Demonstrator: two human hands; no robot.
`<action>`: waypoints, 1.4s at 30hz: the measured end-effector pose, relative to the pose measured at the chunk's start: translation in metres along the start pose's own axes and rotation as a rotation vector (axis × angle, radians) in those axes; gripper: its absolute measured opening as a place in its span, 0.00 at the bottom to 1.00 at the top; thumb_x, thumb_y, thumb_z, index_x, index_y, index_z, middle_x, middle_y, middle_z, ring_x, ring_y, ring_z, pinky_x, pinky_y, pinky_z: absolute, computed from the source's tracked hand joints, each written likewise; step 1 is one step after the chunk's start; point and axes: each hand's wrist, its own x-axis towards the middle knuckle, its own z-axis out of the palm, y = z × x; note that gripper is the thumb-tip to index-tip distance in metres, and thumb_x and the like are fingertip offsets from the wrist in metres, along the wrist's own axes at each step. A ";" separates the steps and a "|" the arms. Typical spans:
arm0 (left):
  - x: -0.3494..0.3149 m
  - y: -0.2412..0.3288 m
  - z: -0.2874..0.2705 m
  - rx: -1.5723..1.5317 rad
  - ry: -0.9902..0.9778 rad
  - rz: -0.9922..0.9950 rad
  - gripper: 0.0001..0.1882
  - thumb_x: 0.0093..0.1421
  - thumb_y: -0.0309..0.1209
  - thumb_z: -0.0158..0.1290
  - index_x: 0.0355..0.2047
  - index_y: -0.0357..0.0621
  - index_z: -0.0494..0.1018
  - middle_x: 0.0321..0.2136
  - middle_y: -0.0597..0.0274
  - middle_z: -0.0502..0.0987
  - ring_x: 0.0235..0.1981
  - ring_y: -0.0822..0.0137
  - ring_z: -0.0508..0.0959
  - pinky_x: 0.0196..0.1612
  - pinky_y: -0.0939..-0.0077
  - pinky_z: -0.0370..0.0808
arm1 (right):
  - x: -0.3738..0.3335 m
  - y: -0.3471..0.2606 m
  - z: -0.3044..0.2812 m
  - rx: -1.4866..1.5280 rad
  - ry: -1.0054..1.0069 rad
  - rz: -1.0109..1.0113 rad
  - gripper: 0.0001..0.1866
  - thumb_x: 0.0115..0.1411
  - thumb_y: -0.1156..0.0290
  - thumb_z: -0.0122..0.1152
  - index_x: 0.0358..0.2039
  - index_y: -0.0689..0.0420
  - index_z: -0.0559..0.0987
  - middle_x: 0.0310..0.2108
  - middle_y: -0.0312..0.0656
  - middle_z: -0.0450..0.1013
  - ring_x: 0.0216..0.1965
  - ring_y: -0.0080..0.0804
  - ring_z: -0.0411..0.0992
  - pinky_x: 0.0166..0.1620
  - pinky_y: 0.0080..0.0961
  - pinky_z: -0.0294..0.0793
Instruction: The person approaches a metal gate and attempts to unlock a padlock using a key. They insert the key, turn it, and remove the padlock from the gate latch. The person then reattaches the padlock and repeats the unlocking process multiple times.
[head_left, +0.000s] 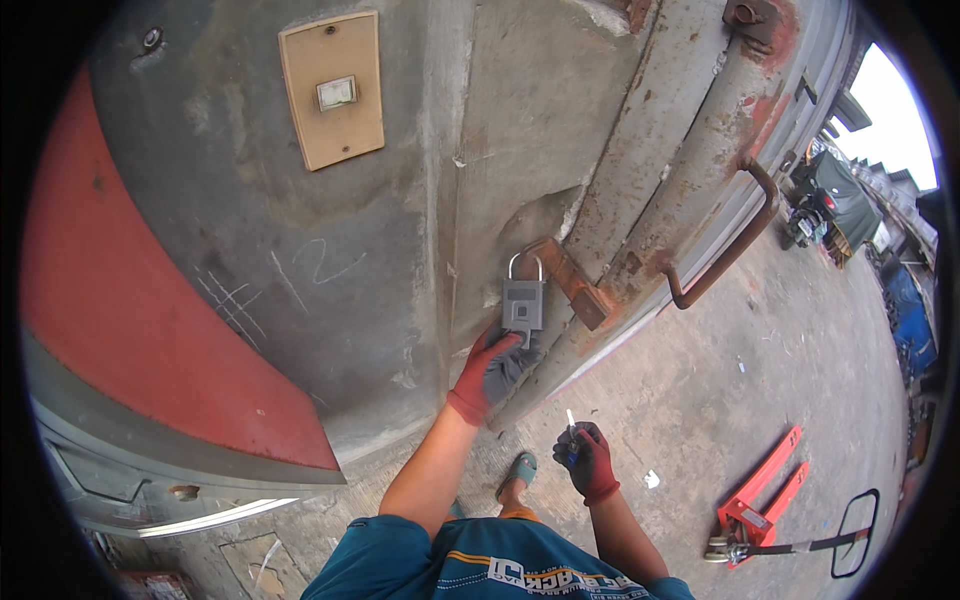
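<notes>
My left hand (497, 373), in a red and black glove, is closed around the lower end of a grey padlock (522, 306). The padlock's silver shackle points up and meets a rusty metal latch bar (563, 272); whether it is fully seated cannot be made out. Lower and to the right, my right hand (587, 460), gloved alike, is closed on a key (571, 419). The key's slim silver blade sticks up from the fingers, away from the padlock. Most of its head is hidden in the glove.
A rusty door handle (735, 240) juts from the metal gate (690, 170) at right. On the concrete wall is a beige switch plate (360, 118). A red pallet jack (755, 505) stands on the floor at right, and a covered motorcycle (830, 205) is farther off.
</notes>
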 end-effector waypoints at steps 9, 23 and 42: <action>-0.001 -0.004 0.018 -0.148 0.036 -0.035 0.19 0.70 0.23 0.50 0.60 0.40 0.69 0.50 0.53 0.80 0.51 0.56 0.83 0.57 0.56 0.82 | 0.016 -0.013 0.016 -0.165 0.001 -0.025 0.08 0.72 0.67 0.53 0.45 0.56 0.74 0.36 0.45 0.78 0.35 0.34 0.78 0.41 0.33 0.80; 0.027 -0.004 0.036 0.164 0.322 0.066 0.20 0.70 0.41 0.57 0.57 0.44 0.73 0.46 0.60 0.80 0.46 0.65 0.81 0.48 0.64 0.79 | 0.012 0.019 -0.010 -0.317 0.048 0.013 0.07 0.72 0.68 0.53 0.44 0.56 0.75 0.36 0.45 0.79 0.34 0.36 0.79 0.39 0.35 0.81; 0.037 -0.010 0.008 -0.006 0.147 -0.020 0.20 0.74 0.50 0.47 0.54 0.51 0.74 0.36 0.66 0.80 0.31 0.68 0.81 0.36 0.67 0.81 | 0.019 0.040 -0.028 -0.352 0.056 0.044 0.07 0.71 0.68 0.54 0.45 0.56 0.76 0.36 0.44 0.80 0.34 0.34 0.80 0.38 0.32 0.82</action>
